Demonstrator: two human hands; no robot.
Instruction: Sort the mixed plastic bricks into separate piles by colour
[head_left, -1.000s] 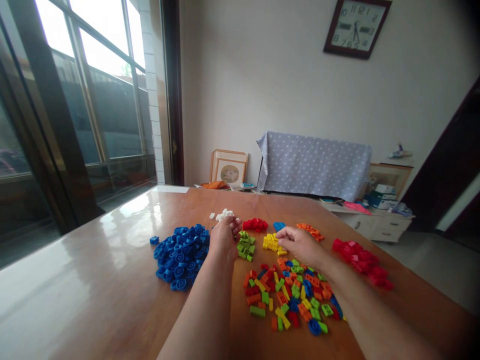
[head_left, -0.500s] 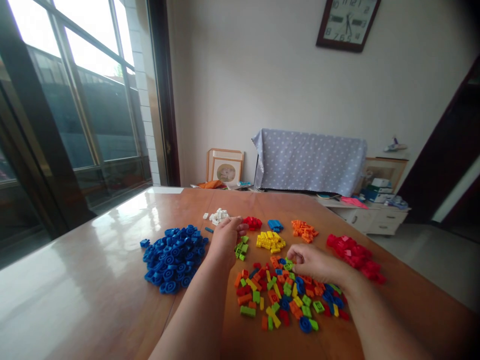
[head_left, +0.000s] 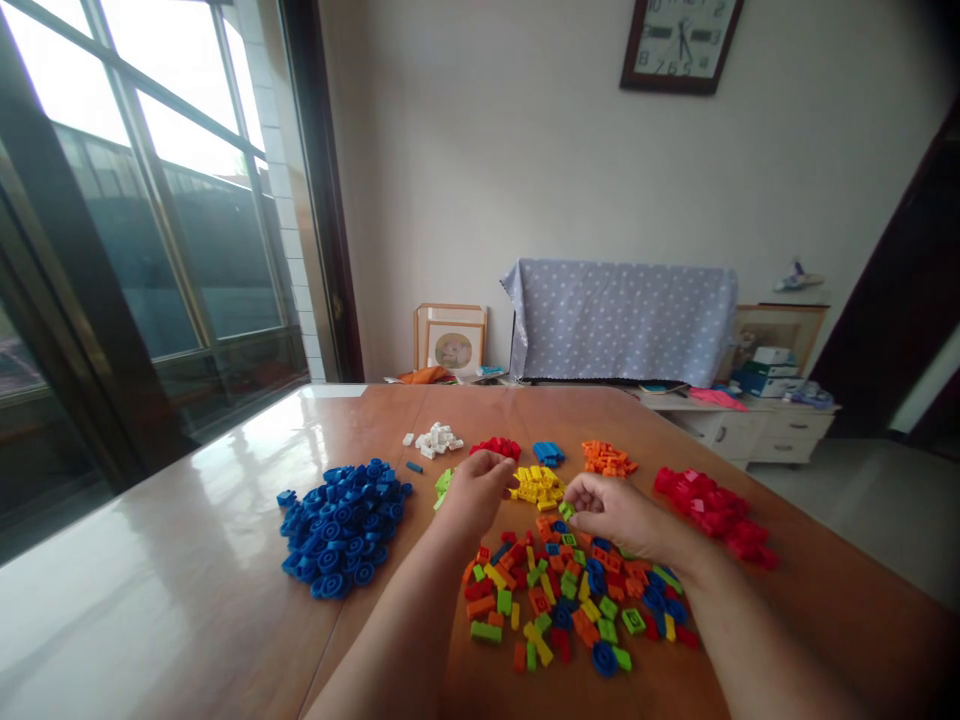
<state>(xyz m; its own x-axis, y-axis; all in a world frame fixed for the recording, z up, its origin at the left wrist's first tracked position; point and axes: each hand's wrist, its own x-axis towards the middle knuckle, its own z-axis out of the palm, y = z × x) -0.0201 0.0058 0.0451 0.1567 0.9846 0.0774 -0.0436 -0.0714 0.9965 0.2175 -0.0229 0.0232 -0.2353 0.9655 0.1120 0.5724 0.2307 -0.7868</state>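
My right hand (head_left: 615, 512) pinches a lime-green brick (head_left: 567, 510) between thumb and fingers, just above the far edge of a mixed pile of bricks (head_left: 570, 608). To its left, my left hand (head_left: 484, 485) has its fingertips drawn together; whatever lies between them is hidden. It hovers between the yellow brick pile (head_left: 537, 484) and a small green brick pile (head_left: 442, 484), which it partly covers. Red bricks (head_left: 496, 447) lie just beyond the left fingers. The mixed pile holds orange, green, yellow, red and blue pieces.
A large heap of round blue pieces (head_left: 341, 530) sits left of my left forearm. White bricks (head_left: 438, 440), light-blue bricks (head_left: 549, 454) and orange bricks (head_left: 609, 458) form small piles farther back. Red pieces (head_left: 712, 515) lie right, on the wooden table (head_left: 225, 500).
My left hand has come right and nearer, away from the green pile. My right hand has lifted slightly left from the mixed pile with the green brick. The view has shifted a little.
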